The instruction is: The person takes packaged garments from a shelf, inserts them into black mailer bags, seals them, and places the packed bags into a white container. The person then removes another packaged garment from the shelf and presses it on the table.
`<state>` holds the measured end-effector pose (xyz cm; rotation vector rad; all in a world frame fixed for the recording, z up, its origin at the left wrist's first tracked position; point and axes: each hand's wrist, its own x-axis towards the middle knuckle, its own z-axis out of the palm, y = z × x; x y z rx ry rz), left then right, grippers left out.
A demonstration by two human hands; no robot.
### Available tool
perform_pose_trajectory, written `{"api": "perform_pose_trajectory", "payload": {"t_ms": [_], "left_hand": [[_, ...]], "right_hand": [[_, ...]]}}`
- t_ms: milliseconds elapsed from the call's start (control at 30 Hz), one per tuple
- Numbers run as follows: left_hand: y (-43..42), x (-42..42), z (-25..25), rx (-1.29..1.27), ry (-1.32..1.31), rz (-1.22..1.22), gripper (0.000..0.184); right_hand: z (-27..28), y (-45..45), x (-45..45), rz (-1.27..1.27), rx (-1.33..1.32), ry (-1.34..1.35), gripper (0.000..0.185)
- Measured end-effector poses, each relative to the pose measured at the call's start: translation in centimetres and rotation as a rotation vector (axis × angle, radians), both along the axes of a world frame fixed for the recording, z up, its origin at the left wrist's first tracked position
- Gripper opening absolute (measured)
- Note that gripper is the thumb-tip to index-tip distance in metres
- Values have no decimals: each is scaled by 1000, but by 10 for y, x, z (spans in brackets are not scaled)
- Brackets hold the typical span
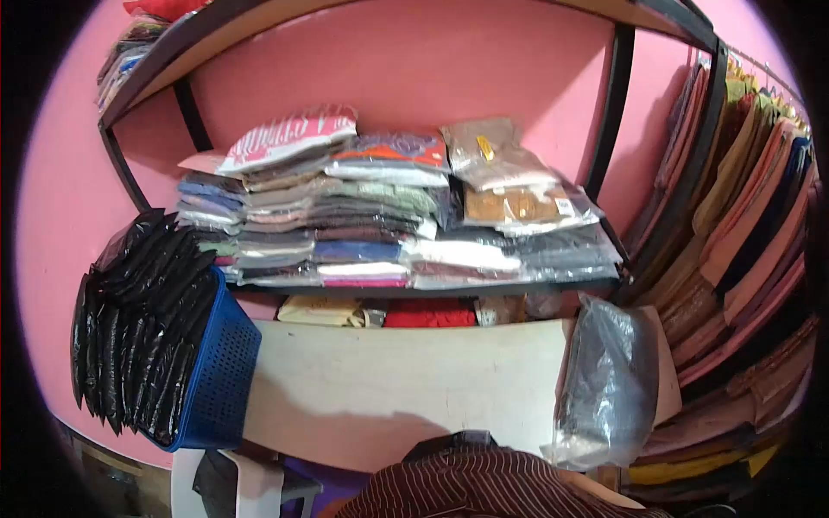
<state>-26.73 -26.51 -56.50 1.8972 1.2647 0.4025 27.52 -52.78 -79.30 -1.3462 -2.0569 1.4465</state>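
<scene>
Neither my left hand nor my right hand shows in the head view. A striped dark sleeve or garment (458, 488) fills the bottom middle, with a bit of bare arm at its right side. Beyond it lies a pale tabletop (406, 380). At the table's right end is a dark folded item in a clear plastic bag (609, 388). On the left, a blue perforated basket (226, 367) holds many black plastic packages (142, 332) standing close together. What my hands touch or hold is hidden.
Behind the table, a black-framed shelf (432, 291) bears stacks of bagged folded clothes (371, 207). Garments (743, 207) hang from a rail on the right. A white chair (255, 488) stands at the lower left. Folded cloth, one piece red (430, 312), lies under the shelf.
</scene>
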Motion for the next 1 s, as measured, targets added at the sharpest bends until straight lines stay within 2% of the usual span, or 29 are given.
{"api": "perform_pose_trajectory", "payload": {"t_ms": [33, 133, 167, 300, 533, 667, 800, 867, 933, 967, 1000], "left_hand": [[-13, -8, -8, -26, 28, 3, 41], [-33, -16, -16, -85, 100, -8, 39], [-30, -14, -11, -100, 123, -13, 39], [-16, 28, -1, -118, 205, -19, 37], [-25, 37, -29, -118, 335, 6, 34], [-23, 33, -44, -102, 403, 53, 32], [-1, 35, -37, -64, 445, 109, 31], [12, 57, 13, 92, 445, 94, 28], [18, 69, 18, 68, 454, 19, 29], [20, 71, 18, 38, 466, -61, 31], [19, 62, 3, 41, 471, -58, 31]], "right_hand": [[33, -6, -21, -77, -84, 65, 48], [63, -65, -19, -332, -313, 244, 55], [120, -65, -19, -419, -385, 302, 57], [122, -71, -23, -376, -414, 219, 53], [109, -55, -20, -220, -449, 8, 43], [111, -21, -11, -104, -448, -122, 38], [130, 36, 5, 17, -417, -260, 33], [142, 63, 12, 82, -417, -330, 30], [170, 104, 9, 139, -414, -397, 28], [187, 136, 23, -11, -595, -484, 27], [235, 184, 34, -163, -774, -564, 27]]}}
